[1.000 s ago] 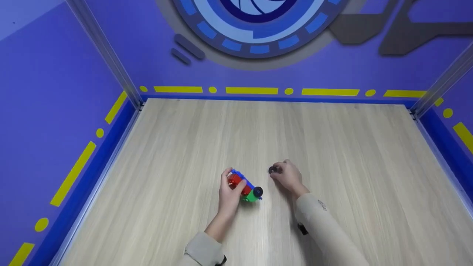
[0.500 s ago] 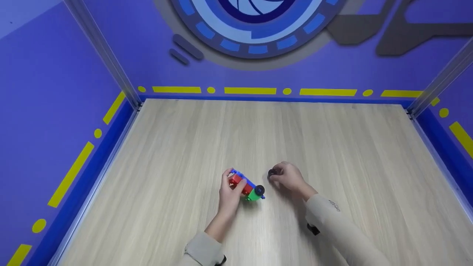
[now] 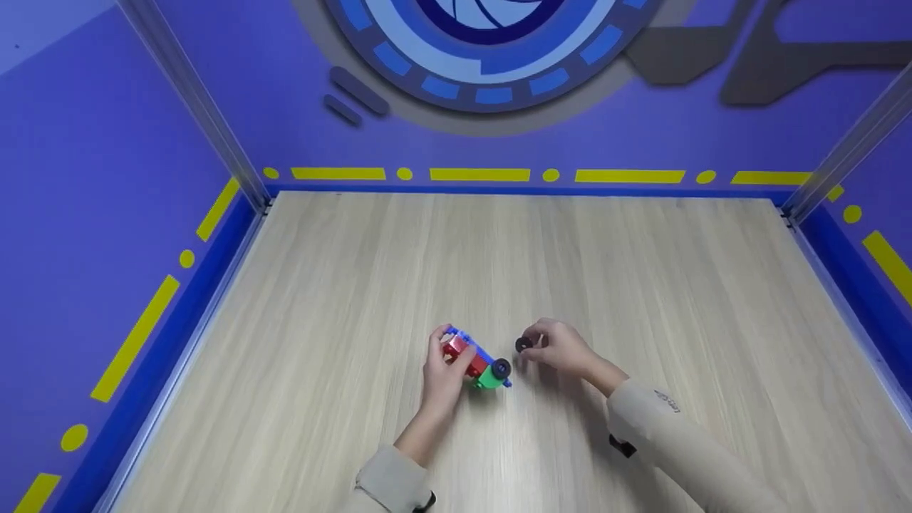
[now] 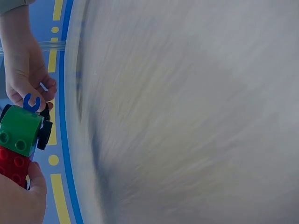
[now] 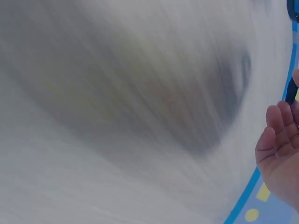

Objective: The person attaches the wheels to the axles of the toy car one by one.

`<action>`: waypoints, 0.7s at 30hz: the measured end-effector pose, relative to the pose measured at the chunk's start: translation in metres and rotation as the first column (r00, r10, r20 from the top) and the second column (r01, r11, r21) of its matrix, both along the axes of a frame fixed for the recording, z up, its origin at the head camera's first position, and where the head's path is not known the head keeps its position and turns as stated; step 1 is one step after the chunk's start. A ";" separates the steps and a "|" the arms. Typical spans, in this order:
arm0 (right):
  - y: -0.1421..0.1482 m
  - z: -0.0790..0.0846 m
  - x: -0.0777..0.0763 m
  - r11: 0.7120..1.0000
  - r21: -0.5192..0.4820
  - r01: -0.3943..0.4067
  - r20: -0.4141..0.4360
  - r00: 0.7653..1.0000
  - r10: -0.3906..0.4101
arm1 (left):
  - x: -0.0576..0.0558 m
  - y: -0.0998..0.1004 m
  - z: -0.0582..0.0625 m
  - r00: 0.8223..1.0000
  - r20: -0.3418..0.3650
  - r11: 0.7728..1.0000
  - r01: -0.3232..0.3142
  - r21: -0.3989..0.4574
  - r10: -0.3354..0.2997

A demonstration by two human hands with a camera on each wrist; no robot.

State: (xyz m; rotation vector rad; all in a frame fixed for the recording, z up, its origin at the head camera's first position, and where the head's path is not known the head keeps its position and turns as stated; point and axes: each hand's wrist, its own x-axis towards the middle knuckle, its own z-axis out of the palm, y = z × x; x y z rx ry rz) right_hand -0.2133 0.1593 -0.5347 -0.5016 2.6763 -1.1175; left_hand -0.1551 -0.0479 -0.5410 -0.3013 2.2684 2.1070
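Observation:
My left hand (image 3: 443,377) grips a toy car (image 3: 476,360) built of red and green studded blocks on a blue base. A black wheel (image 3: 501,368) is fitted at its green end, and a blue hook (image 4: 32,103) sticks out of that end in the left wrist view. Just to the right, my right hand (image 3: 563,347) pinches a loose black wheel (image 3: 524,345) between thumb and fingertips, a short gap from the car. In the right wrist view the same wheel (image 5: 291,91) shows dark and edge-on at the fingertips.
Both hands work over the near middle of a pale wood-grain table (image 3: 456,263). Blue-purple panels (image 3: 570,142) with yellow dashes stand along its back and sides, joined by metal corner posts (image 3: 206,107).
My right hand has come slightly nearer in the head view with the loose wheel, its forearm swinging to the right. The wheel's face now shows more. My left hand and the car have barely moved.

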 end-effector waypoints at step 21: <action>0.001 0.036 0.022 0.974 -0.030 -0.226 -0.122 0.968 0.221 | 0.008 0.005 0.027 0.994 0.052 0.995 0.093 0.023 -0.094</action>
